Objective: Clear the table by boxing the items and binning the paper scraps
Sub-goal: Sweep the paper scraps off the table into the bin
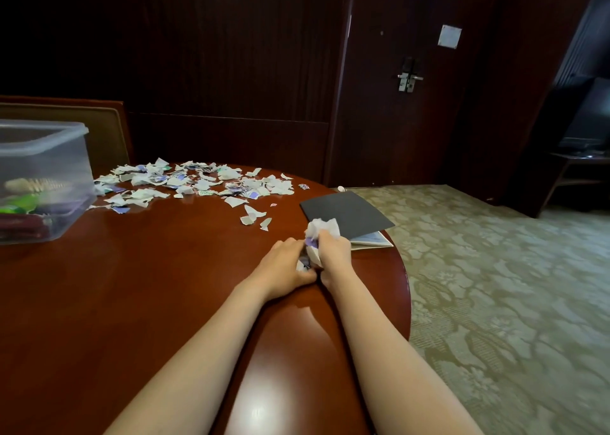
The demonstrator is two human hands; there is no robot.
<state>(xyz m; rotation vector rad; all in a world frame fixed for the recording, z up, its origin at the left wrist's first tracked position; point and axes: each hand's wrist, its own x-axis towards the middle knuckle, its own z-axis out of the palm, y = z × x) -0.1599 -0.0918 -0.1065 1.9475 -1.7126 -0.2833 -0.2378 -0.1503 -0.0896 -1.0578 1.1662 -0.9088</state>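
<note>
Paper scraps sit bunched between left hand and right hand, both gripping them, near the table's right edge.

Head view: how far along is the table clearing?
Done: some items lie in the box. In hand: left hand and right hand grip a wad of scraps. Left: the scrap pile and a black booklet are on the table; no bin shows.

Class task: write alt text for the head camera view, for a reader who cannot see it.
The left hand and right hand grip a wad of paper scraps on a red-brown table. Loose scraps lie beyond, with a clear plastic box at left and a dark booklet at right.
</note>
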